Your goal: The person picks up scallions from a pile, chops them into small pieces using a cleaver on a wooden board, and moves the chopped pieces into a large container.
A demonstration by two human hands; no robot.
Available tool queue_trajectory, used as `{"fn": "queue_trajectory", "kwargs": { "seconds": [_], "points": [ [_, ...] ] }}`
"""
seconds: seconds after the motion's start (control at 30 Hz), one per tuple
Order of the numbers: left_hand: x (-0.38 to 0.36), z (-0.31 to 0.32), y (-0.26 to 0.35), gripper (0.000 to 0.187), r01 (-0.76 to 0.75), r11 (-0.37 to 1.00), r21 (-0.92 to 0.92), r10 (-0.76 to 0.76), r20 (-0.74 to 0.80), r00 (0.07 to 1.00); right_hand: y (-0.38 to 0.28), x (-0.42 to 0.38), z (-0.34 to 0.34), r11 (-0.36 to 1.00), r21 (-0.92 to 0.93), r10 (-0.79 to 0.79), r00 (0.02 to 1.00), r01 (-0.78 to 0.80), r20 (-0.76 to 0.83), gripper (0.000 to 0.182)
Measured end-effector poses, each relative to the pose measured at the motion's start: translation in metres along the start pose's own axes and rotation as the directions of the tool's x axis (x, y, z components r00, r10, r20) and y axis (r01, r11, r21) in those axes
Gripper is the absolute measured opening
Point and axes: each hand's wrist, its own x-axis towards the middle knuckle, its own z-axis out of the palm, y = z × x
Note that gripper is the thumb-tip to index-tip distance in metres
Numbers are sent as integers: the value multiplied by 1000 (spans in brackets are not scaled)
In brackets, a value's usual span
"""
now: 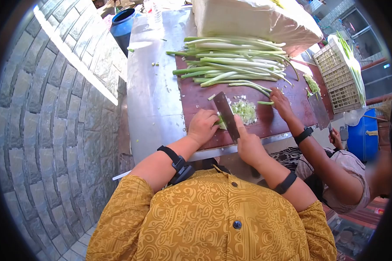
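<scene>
On the red-brown board (196, 102), my right hand (249, 145) grips a cleaver (226, 115), its broad blade tilted between my hands. My left hand (202, 126) has its fingers curled over green onion stalks (222, 123) at the blade's left side. Just right of the blade lies a heap of chopped green onion (244, 111). Farther back, long whole green onions (235, 61) are stacked sideways across the board.
A co-worker at the right reaches a hand (283, 104) to the onions; another hand holds a second cleaver (319, 111). A plastic crate (338, 74) stands at the right, a white sack (257, 21) at the back, a stone wall (52, 126) at the left.
</scene>
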Motion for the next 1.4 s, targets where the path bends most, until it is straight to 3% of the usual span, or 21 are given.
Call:
{"fn": "queue_trajectory", "kwargs": {
  "seconds": [0.27,0.4,0.5,0.6,0.7,0.73,0.8,0.9,1.03,1.13,1.4],
  "points": [
    [4,-2,8,15,20,997,-69,-17,47,999,-4,4,2,998,-55,13,998,-10,59,81],
    [3,8,-1,15,-45,997,-68,45,-1,999,-6,6,6,999,-52,15,997,-11,72,82],
    [4,8,-2,15,-54,996,-65,54,-11,998,-10,18,10,997,-60,52,992,-45,114,93],
    [2,9,-2,15,-54,996,-69,53,-17,998,-9,38,20,999,-52,18,999,-15,44,93],
    [3,8,-2,14,-72,995,-74,72,-4,997,-4,41,20,999,-7,43,999,-43,28,90],
    [3,8,-2,13,-81,993,-83,81,0,997,2,40,24,996,40,82,995,-80,-49,89],
    [2,9,-3,12,-92,990,-103,91,-13,996,13,42,35,981,143,158,969,-132,-191,87],
    [-3,6,-2,13,-87,988,-129,85,-21,996,21,40,37,905,386,264,947,-178,-183,84],
    [1,-5,5,19,-65,987,-150,65,-3,998,22,31,23,970,231,132,955,-71,-264,82],
    [2,-17,9,23,-38,989,-140,38,1,999,14,20,6,995,97,22,986,-6,-167,81],
    [-8,2,-7,13,-16,997,-80,18,30,999,-8,-4,2,999,-7,41,998,-41,51,80]
  ]
}}
